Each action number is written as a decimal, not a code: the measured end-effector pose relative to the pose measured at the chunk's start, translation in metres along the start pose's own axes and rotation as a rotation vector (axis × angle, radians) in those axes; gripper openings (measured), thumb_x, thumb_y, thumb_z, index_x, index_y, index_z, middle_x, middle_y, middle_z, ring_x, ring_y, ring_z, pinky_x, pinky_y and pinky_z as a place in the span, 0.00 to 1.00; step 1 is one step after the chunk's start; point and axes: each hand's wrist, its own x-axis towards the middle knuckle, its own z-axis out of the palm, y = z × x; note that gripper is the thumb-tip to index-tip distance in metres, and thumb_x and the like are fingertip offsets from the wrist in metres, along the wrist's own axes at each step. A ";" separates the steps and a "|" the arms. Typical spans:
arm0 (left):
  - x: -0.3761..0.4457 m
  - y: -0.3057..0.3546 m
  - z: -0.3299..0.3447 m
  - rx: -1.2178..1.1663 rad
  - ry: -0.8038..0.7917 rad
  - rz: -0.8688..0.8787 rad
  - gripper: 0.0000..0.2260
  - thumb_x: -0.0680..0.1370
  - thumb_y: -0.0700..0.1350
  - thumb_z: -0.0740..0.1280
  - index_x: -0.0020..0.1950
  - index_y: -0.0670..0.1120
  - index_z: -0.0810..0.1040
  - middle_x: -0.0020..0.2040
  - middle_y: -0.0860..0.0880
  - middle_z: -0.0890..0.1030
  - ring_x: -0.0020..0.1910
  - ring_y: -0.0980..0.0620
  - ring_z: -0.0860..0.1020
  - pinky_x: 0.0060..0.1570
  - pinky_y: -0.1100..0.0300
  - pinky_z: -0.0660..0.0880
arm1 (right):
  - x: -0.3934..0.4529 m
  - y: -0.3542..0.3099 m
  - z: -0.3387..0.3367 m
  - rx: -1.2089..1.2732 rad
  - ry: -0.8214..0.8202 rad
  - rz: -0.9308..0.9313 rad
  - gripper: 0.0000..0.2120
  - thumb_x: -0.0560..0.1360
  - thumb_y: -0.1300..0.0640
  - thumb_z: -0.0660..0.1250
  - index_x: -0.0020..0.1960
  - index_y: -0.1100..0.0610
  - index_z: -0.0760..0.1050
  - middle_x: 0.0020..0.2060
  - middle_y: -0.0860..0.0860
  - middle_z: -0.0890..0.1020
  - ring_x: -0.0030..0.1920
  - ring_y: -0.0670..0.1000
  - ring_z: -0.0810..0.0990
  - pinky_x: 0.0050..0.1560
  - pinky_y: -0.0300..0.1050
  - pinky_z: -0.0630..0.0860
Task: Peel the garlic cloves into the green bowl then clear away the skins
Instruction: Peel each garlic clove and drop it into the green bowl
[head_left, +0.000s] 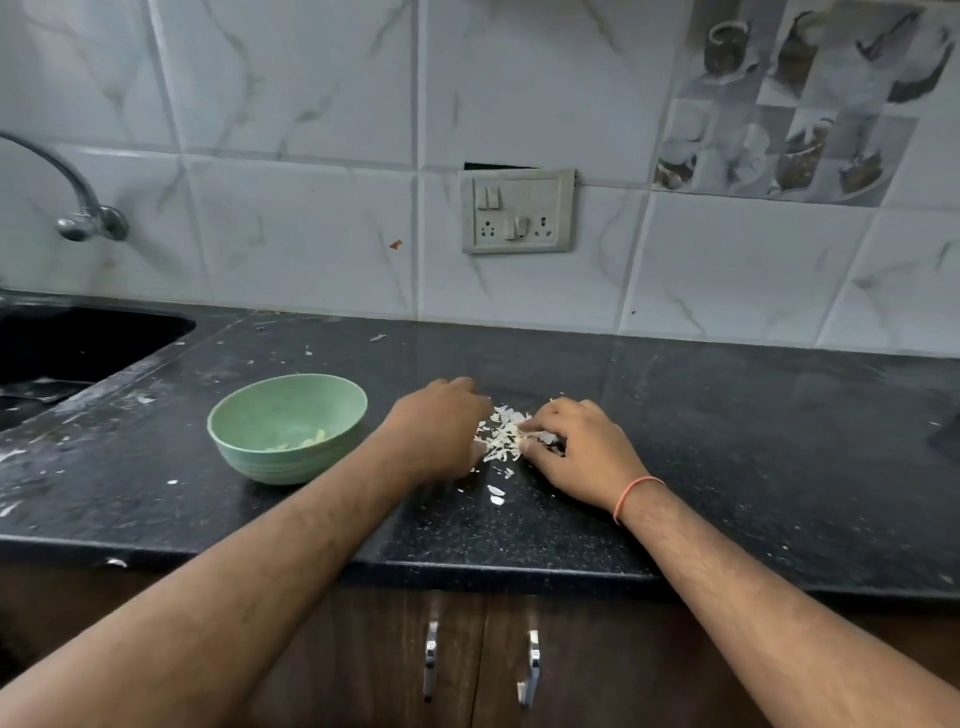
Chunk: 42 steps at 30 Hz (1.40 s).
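Both hands, left (439, 426) and right (576, 447), fingers curled, herd skins (501, 436) mid-counter; careless sweep risks scattering flakes toward bowl (287, 428).

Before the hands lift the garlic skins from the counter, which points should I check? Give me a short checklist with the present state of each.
1. Peeled cloves are in the green bowl: ok.
2. Skins are gathered in one pile between the left hand and the right hand: ok.
3. No stray flakes outside the pile: not ok; several lie on the counter nearer the person, and more near the sink.
4. No unpeeled clove hidden in the pile: cannot tell.
5. Bowl stands apart from the pile, so skins should not fall in: ok.
6. A bin for the skins is ready: cannot tell, none in view.
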 end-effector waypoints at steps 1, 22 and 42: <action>0.005 0.000 0.010 -0.031 -0.048 -0.013 0.17 0.81 0.56 0.67 0.69 0.56 0.78 0.65 0.51 0.76 0.66 0.45 0.76 0.60 0.45 0.79 | 0.001 -0.001 0.001 -0.009 -0.006 -0.006 0.16 0.80 0.36 0.65 0.64 0.39 0.82 0.58 0.36 0.78 0.60 0.44 0.72 0.61 0.53 0.74; 0.030 -0.023 0.058 -0.570 0.251 -0.135 0.15 0.80 0.53 0.59 0.51 0.58 0.87 0.53 0.61 0.82 0.45 0.62 0.78 0.48 0.58 0.76 | 0.032 0.014 0.009 0.366 0.176 -0.018 0.16 0.81 0.67 0.65 0.55 0.49 0.86 0.52 0.39 0.81 0.52 0.41 0.79 0.54 0.35 0.75; 0.033 -0.028 0.069 -0.609 0.274 0.092 0.12 0.74 0.57 0.65 0.49 0.60 0.87 0.52 0.62 0.81 0.56 0.58 0.79 0.59 0.49 0.78 | 0.029 0.009 0.012 0.096 0.009 -0.034 0.03 0.78 0.46 0.75 0.46 0.43 0.83 0.50 0.38 0.78 0.53 0.45 0.73 0.55 0.46 0.71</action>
